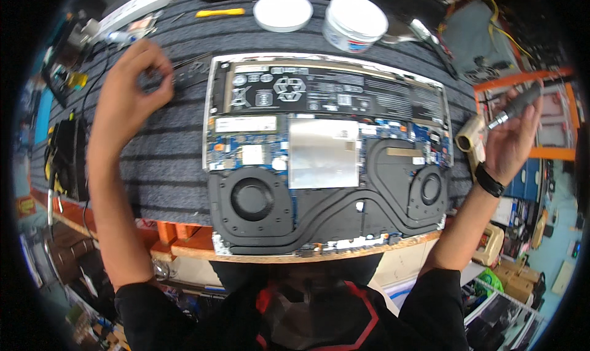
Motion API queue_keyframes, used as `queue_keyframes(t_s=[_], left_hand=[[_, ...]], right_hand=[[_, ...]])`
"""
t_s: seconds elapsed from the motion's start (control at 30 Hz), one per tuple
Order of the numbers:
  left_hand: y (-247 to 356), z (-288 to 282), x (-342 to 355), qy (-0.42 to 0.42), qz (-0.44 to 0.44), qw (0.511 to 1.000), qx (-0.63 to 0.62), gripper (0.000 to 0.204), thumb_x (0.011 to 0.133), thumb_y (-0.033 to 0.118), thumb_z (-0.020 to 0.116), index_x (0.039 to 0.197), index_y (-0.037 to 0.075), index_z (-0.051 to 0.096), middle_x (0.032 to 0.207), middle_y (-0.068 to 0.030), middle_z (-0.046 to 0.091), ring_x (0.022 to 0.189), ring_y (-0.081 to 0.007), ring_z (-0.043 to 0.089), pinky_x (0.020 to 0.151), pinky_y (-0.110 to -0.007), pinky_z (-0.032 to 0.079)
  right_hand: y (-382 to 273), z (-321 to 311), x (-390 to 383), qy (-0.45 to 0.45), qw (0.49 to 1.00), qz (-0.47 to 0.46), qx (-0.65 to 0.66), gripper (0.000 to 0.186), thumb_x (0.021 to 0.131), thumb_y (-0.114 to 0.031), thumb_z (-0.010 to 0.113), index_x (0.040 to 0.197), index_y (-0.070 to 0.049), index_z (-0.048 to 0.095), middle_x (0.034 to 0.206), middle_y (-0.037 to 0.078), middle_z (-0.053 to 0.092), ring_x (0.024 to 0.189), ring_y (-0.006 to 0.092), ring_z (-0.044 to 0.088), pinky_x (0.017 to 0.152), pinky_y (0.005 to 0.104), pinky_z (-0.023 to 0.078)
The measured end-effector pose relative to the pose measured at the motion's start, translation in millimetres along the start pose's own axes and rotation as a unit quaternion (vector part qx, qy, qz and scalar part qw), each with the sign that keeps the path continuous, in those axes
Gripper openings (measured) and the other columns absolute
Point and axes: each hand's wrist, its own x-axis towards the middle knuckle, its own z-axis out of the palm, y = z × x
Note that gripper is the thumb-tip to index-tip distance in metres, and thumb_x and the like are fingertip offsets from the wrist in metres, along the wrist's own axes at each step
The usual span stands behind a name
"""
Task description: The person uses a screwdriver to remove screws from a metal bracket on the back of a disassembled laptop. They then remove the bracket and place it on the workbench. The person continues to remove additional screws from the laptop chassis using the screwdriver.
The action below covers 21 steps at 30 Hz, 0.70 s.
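An opened laptop (322,166) lies bottom up on a grey striped mat, showing a black battery (387,96), blue circuit board, two fans and a silver plate. My left hand (132,86) is raised left of it, thumb and fingertips curled together in a pinch; whatever they hold is too small or hidden. Dark small tools (190,71) lie just beyond those fingertips. To the laptop's right, my right hand (510,130) grips a grey-handled screwdriver (517,108) with a silver metal section, beside a beige tube or roll (467,141).
Along the back are a white power strip (135,10), a yellow pry tool (220,12), a white lid (283,10) and a white tub (355,28). Black cases and cables (67,154) sit at left. An orange-framed organiser (553,148) stands at right.
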Motion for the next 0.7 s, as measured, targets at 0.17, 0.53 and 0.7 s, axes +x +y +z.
queue_keyframes(t_s=[0.17,0.53,0.7], left_hand=[[39,-13,-23,-0.095,-0.003,0.995,0.01,0.02,0.068,-0.002,0.07,0.084,-0.001,0.057,0.092,-0.0122,0.056,0.089,-0.0303,0.061,0.083,-0.036,0.049],[54,-38,-33,-0.116,-0.091,0.988,-0.04,0.014,0.075,-0.001,0.071,0.088,0.002,0.065,0.089,-0.0055,0.066,0.082,-0.0178,0.064,0.071,-0.029,0.048],[73,-47,-18,-0.051,-0.092,0.993,-0.044,0.009,0.081,0.002,0.07,0.086,0.003,0.063,0.081,0.0015,0.064,0.076,-0.0059,0.057,0.065,-0.024,0.044]], right_hand=[[0,10,4,0.006,0.998,-0.031,0.054,0.051,0.11,-0.014,0.048,0.157,-0.004,0.033,0.132,0.018,0.061,0.124,0.028,0.063,0.101,0.0392,0.055],[-4,33,2,0.042,0.999,-0.033,0.013,0.052,0.109,-0.016,0.052,0.157,-0.007,0.033,0.123,0.025,0.066,0.097,0.0174,0.067,0.085,0.0303,0.059],[0,34,2,0.019,0.999,-0.029,0.023,0.052,0.109,-0.017,0.053,0.156,-0.007,0.034,0.124,0.024,0.066,0.102,0.0183,0.067,0.079,0.0287,0.059]])
